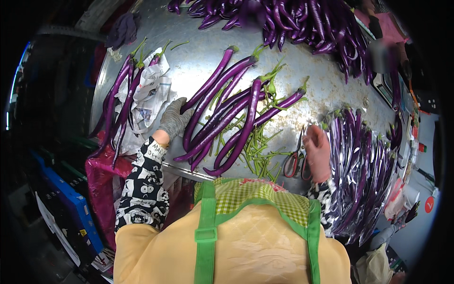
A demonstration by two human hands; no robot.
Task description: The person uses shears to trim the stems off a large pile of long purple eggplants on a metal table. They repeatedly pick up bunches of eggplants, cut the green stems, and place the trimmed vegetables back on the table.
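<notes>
My left hand (176, 119), in a grey knit glove, closes around the lower end of a long purple eggplant (220, 67). Several more long eggplants (253, 106) with green stems lie beside it, crossing one another on the metal table. My right hand (317, 152), in a pinkish glove, is loosely curled with nothing seen in it. Just left of it lie scissors (293, 161) with red-and-black handles, blades pointing away from me. Against its right side are eggplants in clear plastic bags (358, 170). Cut green stems (260, 152) are scattered under and beside the loose eggplants.
A big heap of eggplants (301, 21) covers the table's far side. At left, several eggplants (117, 88) lie by crumpled newspaper (150, 92), above a magenta plastic bag (103, 170). A dark cloth (123, 30) lies at the far left corner. Another person's pink sleeve (388, 26) shows top right.
</notes>
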